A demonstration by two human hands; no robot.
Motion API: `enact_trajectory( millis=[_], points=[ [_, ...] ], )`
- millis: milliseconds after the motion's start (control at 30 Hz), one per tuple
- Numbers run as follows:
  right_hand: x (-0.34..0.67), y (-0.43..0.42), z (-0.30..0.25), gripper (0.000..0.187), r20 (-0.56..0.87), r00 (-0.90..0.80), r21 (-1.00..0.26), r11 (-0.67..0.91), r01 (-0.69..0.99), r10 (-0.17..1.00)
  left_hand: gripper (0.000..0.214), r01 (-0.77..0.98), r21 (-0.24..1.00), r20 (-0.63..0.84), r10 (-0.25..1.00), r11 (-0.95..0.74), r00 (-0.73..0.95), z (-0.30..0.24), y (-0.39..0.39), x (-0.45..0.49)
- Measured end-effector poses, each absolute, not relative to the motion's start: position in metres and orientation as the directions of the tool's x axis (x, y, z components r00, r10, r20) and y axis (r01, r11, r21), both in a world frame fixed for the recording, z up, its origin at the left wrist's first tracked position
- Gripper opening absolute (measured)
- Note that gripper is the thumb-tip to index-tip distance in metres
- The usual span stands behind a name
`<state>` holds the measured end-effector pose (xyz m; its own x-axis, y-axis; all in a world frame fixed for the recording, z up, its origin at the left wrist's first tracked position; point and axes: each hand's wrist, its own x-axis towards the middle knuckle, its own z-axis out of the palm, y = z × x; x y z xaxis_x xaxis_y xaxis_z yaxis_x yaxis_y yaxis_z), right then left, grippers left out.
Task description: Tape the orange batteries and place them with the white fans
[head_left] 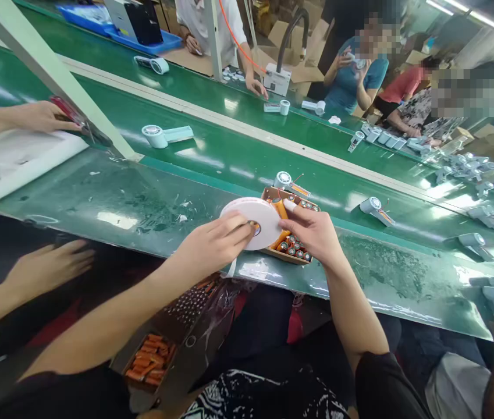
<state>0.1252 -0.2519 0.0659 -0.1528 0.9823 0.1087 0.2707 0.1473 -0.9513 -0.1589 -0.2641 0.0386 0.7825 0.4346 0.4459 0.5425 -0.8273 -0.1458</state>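
Observation:
My left hand (214, 244) grips a roll of white tape (268, 224), its fingers closed at the hub. A loose strip of tape hangs below the roll. Against the roll's right edge, my right hand (314, 233) pinches an orange battery (279, 206); a white cover sits on one of its fingertips. Behind both hands stands a cardboard box (292, 258) of upright orange batteries, partly hidden by the roll and my right hand. Just past the box, a pale blue fan housing (282, 180) lies on the belt with an orange battery and thin wires in its handle.
Fan housings (155, 136) lie along the green conveyor belt (238, 139). At left, a co-worker's hand (41, 116) holds a red-handled tool near a slanted metal post (63, 87). Co-workers sit across the belt. Below the bench is a box of orange batteries (150, 361).

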Motion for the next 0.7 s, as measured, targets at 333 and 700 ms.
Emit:
enact_trajectory(
  millis=[333,700],
  points=[
    [0.103,-0.260,0.021,0.046,0.019,0.397,-0.890,0.196,-0.411,0.918,0.027,0.596,-0.350,0.500,0.394,-0.723,0.771,0.063,-0.284,-0.122],
    [0.085,-0.310,0.011,0.047,-0.043,0.525,-0.775,0.303,-0.554,0.850,0.021,0.763,-0.136,0.643,0.530,-0.632,0.553,0.030,-0.319,-0.091]
  ],
)
